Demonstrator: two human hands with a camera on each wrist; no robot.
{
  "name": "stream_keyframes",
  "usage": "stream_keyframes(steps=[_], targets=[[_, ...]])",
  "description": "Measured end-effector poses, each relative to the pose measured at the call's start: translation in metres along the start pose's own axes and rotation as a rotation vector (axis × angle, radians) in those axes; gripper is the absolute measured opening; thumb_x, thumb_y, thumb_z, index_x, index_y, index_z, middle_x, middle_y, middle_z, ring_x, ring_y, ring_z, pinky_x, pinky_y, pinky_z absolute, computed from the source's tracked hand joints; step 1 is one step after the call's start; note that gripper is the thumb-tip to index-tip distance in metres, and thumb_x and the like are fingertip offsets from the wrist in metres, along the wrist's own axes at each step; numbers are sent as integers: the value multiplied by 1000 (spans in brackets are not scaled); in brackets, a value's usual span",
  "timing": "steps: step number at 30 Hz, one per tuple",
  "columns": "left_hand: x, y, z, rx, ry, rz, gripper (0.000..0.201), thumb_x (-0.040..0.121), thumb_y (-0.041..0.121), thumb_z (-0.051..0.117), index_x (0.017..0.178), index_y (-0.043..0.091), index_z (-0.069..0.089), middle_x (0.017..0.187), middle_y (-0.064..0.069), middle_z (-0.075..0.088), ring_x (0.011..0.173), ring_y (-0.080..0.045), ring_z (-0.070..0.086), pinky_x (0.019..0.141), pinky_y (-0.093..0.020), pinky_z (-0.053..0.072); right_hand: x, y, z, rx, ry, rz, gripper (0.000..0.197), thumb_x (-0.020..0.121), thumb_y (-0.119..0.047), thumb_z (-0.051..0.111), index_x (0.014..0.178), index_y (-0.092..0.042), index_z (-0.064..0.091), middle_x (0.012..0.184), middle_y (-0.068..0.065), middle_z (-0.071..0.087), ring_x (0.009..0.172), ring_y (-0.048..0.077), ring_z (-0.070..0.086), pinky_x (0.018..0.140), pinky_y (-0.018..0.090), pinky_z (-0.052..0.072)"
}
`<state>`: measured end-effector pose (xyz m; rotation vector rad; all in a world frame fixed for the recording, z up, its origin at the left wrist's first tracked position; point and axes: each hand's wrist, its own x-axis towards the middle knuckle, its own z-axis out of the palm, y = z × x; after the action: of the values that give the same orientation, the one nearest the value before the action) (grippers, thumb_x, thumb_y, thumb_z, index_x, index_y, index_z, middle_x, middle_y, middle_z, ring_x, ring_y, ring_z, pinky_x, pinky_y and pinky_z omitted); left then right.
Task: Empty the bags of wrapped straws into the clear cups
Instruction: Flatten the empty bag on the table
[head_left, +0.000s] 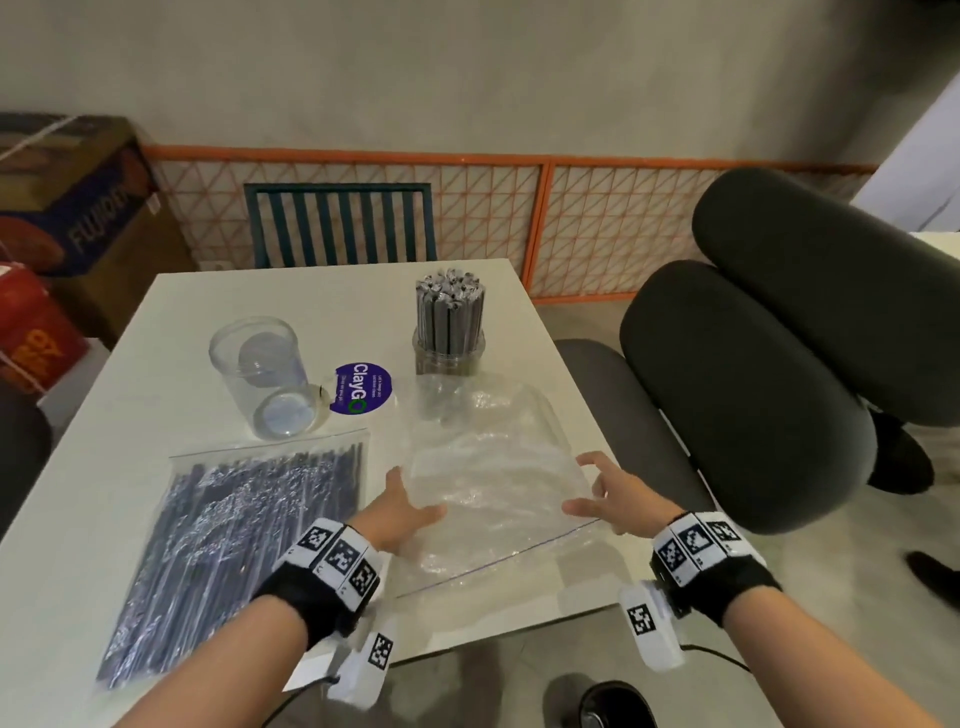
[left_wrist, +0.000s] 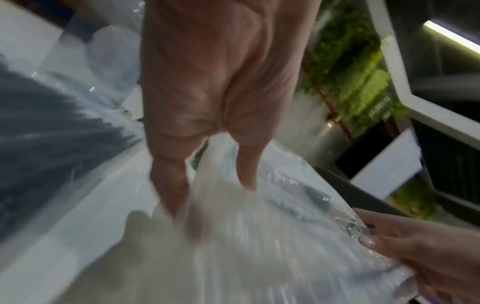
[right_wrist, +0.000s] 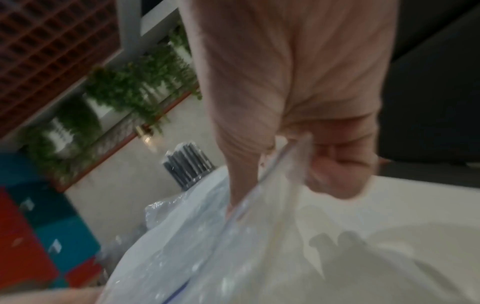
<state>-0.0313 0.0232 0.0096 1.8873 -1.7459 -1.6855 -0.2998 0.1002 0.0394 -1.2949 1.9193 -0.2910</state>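
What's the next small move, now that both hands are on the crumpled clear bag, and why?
Probably lay the empty bag aside to the right. The left hand and right hand both hold it, it looks empty, and the far cup is already full of straws, while the full bag and empty cup wait.

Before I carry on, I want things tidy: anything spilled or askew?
Nothing stands out: straws stand in the right cup, the full bag lies flat, the left hand and right hand hold the empty bag.

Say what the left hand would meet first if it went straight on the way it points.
The empty bag, which the left hand is holding; beyond it probably the cup of straws, though depth is unclear.
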Motion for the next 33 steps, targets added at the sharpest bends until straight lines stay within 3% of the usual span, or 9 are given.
stream_keyframes(steps=[2, 4, 8, 11, 14, 16, 19, 28, 33], targets=[[0, -6, 1, 187, 0, -54, 97, 86, 38, 61, 148, 10, -9, 151, -17, 26, 125, -35, 47, 88, -38, 52, 1, 2, 1, -221, -37, 84, 70, 82, -44, 66, 138, -21, 31, 117, 9, 47, 83, 20, 52, 70, 30, 47], [-3, 0, 2, 355, 186, -36, 94, 90, 34, 57, 147, 8, -11, 155, -20, 8, 137, -39, 27, 103, -43, 38, 1, -2, 3, -407, 52, 103, 70, 84, -44, 64, 141, -19, 30, 138, 13, 31, 111, 30, 48, 89, 38, 47], [-10, 17, 12, 697, 478, 319, 74, 92, 25, 52, 149, 12, 6, 148, -15, 19, 133, -36, 25, 101, -43, 36, 3, -22, 21, -603, 195, -209, 65, 86, -32, 64, 141, -22, 33, 145, 9, 24, 131, 30, 30, 99, 41, 44], [-4, 15, 36, 832, 235, 334, 78, 89, 37, 56, 148, 15, 11, 149, -14, 21, 134, -33, 24, 102, -45, 35, 15, -28, 47, -715, 12, -317, 85, 79, -33, 71, 147, -30, 20, 157, 5, 6, 145, 30, 7, 111, 50, 30], [14, 2, 51, 975, 2, 162, 112, 73, 54, 69, 149, 22, -7, 156, -17, 2, 143, -40, 5, 111, -60, 13, 38, -25, 64, -821, -174, -227, 112, 71, -36, 78, 147, -43, -3, 157, 0, -21, 145, 34, -17, 114, 61, 6], [27, -11, 52, 1031, -63, 121, 129, 62, 58, 75, 146, 30, -18, 156, -17, -16, 142, -43, -11, 108, -68, -3, 51, -20, 71, -829, -261, -157, 123, 65, -38, 82, 144, -46, -13, 154, 1, -30, 143, 38, -22, 111, 66, 3], [41, -26, 46, 1066, -88, 149, 138, 52, 61, 79, 144, 35, -22, 152, -11, -31, 139, -41, -25, 101, -73, -9, 61, -7, 79, -783, -312, -60, 135, 58, -44, 85, 141, -46, -21, 152, 3, -36, 141, 39, -24, 107, 72, 1], [53, -26, 24, 901, -87, 235, 130, 55, 61, 78, 146, 38, -12, 158, 2, -15, 144, -28, -18, 107, -69, 0, 69, -10, 75, -795, -276, 2, 131, 59, -59, 78, 143, -42, -22, 153, 1, -34, 141, 43, -21, 105, 75, 2], [40, -23, 12, 678, 6, 344, 98, 74, 59, 64, 149, 33, 6, 158, 2, 3, 145, -23, -2, 113, -59, 14, 58, -53, 60, -804, -272, -90, 110, 69, -63, 68, 149, -33, -1, 160, 4, -3, 145, 39, -6, 109, 69, 5]])
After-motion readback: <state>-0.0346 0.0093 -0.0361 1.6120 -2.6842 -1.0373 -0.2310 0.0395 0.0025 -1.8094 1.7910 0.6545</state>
